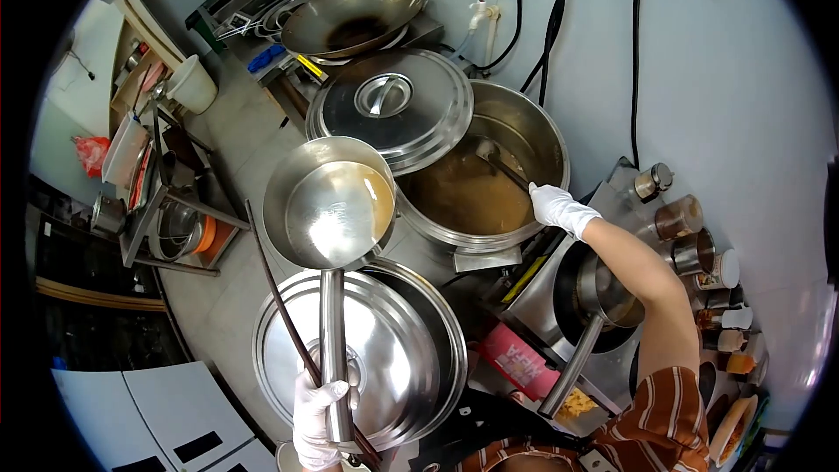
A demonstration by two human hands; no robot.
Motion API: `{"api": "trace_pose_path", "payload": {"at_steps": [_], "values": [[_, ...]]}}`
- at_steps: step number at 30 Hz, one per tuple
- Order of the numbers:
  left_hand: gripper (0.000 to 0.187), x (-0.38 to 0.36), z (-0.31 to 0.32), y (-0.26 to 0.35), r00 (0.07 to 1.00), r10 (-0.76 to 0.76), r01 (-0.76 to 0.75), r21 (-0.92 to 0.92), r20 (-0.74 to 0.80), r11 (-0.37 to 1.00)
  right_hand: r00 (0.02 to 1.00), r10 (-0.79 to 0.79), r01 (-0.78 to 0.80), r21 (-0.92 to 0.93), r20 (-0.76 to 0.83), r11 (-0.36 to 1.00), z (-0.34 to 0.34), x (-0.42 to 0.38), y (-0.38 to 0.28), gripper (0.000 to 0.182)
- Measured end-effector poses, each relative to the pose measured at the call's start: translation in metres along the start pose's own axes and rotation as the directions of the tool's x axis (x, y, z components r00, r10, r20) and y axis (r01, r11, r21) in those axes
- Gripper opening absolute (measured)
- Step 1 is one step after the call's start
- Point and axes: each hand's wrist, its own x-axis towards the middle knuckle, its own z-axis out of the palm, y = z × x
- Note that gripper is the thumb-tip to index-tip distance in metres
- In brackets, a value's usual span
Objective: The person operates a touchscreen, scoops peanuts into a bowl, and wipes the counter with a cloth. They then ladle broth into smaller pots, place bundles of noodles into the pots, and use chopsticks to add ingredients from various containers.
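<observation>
Working ladle [509, 173] in pot [562, 150] with right hand [564, 208]; holding saucepan [284, 214] in left hand [316, 419].
Closed round ladle handle with right fingers, bowl beyond fingertips, among brownish liquid [446, 201]. Wrapped round saucepan handle with left fingers, pan well beyond them; dark rod [284, 310] alongside, grip on rod unclear. Best to move ladle slowly, avoid splashing, steer clear of lid [441, 127] left of right fingers; keep pan level, thin liquid inside. Below right fingers: pink packet [516, 360], pale print, too small to read. Near right forearm: labelled jar [718, 269], unreadable. No legible brands.
</observation>
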Motion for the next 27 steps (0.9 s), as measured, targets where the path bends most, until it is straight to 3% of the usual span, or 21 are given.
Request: {"api": "trace_pose_path", "payload": {"at_steps": [6, 8, 9, 14, 15, 16, 17, 20, 24, 27], "values": [[0.053, -0.001, -0.001, 0.0, 0.999, -0.036, 0.037, 0.027, -0.035, 0.999, 0.994, -0.047, 0.05, 0.035, -0.098, 0.998, 0.028, 0.043, -0.011, 0.024], [0.054, 0.0, -0.003, 0.0, 0.999, -0.037, 0.039, 0.032, -0.038, 0.999, 0.937, 0.193, -0.296, 0.365, 0.293, 0.883, 0.001, 0.033, -0.03, 0.02], [0.054, 0.0, -0.003, 0.0, 0.999, -0.035, 0.036, 0.032, -0.04, 0.999, 0.929, 0.242, -0.347, 0.431, 0.28, 0.833, 0.005, 0.04, -0.033, 0.02], [0.055, 0.0, -0.009, -0.003, 0.998, -0.047, 0.049, 0.023, -0.052, 0.999, 0.926, 0.074, -0.189, 0.286, 0.37, 0.939, 0.051, 0.105, 0.006, 0.026], [0.055, -0.001, -0.008, -0.003, 0.997, -0.051, 0.052, 0.023, -0.051, 0.998, 0.936, 0.06, -0.263, 0.578, 0.346, 0.772, 0.057, 0.102, 0.02, 0.025], [0.055, -0.001, -0.007, -0.002, 0.998, -0.047, 0.048, 0.017, -0.051, 0.999, 0.947, 0.058, -0.299, 0.805, 0.315, 0.513, 0.061, 0.098, 0.027, 0.025], [0.054, 0.0, -0.006, -0.002, 0.998, -0.04, 0.04, 0.012, -0.049, 0.999, 0.913, 0.079, -0.397, 0.833, 0.399, 0.386, 0.018, 0.049, 0.013, 0.02], [0.051, 0.0, -0.007, -0.002, 0.998, -0.047, 0.048, 0.014, -0.047, 0.999, 0.907, -0.001, -0.42, 0.905, 0.42, -0.066, 0.037, 0.052, 0.036, 0.012], [0.049, 0.001, -0.005, -0.002, 0.999, -0.049, 0.05, 0.031, -0.024, 0.998, 0.929, -0.025, -0.369, 0.917, 0.369, -0.152, 0.018, 0.011, 0.049, 0.011], [0.047, 0.005, -0.004, -0.004, 0.998, -0.054, 0.053, 0.033, 0.028, 0.998, 0.933, -0.055, -0.359, 0.924, 0.355, -0.131, 0.001, -0.023, 0.058, 0.01]]}}
